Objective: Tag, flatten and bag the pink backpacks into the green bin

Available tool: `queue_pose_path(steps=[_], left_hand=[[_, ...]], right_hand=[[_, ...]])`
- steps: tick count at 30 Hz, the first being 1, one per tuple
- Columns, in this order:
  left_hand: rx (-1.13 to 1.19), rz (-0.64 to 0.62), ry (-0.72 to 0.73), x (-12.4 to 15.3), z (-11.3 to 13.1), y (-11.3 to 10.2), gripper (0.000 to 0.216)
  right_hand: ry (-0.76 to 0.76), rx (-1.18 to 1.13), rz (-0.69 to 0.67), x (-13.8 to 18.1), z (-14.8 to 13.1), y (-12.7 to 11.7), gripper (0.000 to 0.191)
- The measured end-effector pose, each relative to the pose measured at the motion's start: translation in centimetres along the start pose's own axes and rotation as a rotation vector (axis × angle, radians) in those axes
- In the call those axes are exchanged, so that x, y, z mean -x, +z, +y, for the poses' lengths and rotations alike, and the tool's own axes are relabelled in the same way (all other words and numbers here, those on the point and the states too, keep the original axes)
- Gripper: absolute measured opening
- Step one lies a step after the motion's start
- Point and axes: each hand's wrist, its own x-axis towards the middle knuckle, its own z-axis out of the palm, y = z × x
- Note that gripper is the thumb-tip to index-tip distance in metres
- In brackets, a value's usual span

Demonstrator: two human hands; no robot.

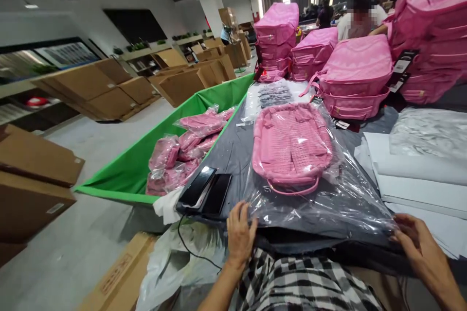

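A pink backpack (pixel 292 146) lies flat inside a clear plastic bag (pixel 350 204) on the dark-covered table, its straps facing up and its top handle toward me. The bag's open end spreads along the near table edge. At its near left corner is my left hand (pixel 240 235), fingers bent over the film's edge. My right hand (pixel 419 243) pinches the near right corner between thumb and fingers, and the film is drawn out flat between both hands. Two dark phones (pixel 217 193) lie left of the bag, close to my left hand.
Pink backpacks (pixel 355 65) stand stacked at the table's far side, tags hanging. White sheets and folded plastic (pixel 419 170) lie at right. Left of the table, a green fabric bin (pixel 120 180) holds several bagged pink items. Cardboard boxes (pixel 32 189) stand on the floor; people work behind.
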Motion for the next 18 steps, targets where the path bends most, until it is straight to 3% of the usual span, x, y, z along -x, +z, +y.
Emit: queue_pose_path(steps=[3, 6, 8, 12, 14, 16, 18], left_hand=[[0.223, 0.092, -0.308, 1.5, -1.6, 0.9, 0.024], [0.412, 0.142, -0.576, 3.9, -2.4, 0.2, 0.025], [0.486, 0.154, -0.690, 5.2, -3.1, -0.9, 0.023], [0.531, 0.177, -0.880, 4.3, -4.2, -2.9, 0.031], [0.675, 0.060, -0.906, 2.0, -3.8, -3.2, 0.044], [0.854, -0.181, -0.920, -0.5, -2.9, -2.9, 0.055], [0.951, -0.392, -0.929, -2.4, -2.2, -2.4, 0.058]], right_hand=[[0.192, -0.255, -0.046, -1.2, -1.6, 0.4, 0.065], [0.382, -0.416, -0.302, -1.8, -1.0, 0.2, 0.059], [0.452, -0.466, -0.402, -1.8, -0.1, -0.7, 0.050], [0.524, -0.475, -0.265, -2.6, -0.5, -2.4, 0.043], [0.548, -0.398, -0.245, -3.7, -2.0, -2.2, 0.046], [0.507, -0.206, -0.291, -4.9, -3.4, -1.3, 0.051], [0.321, 0.015, -0.283, -5.9, -3.7, -0.4, 0.054]])
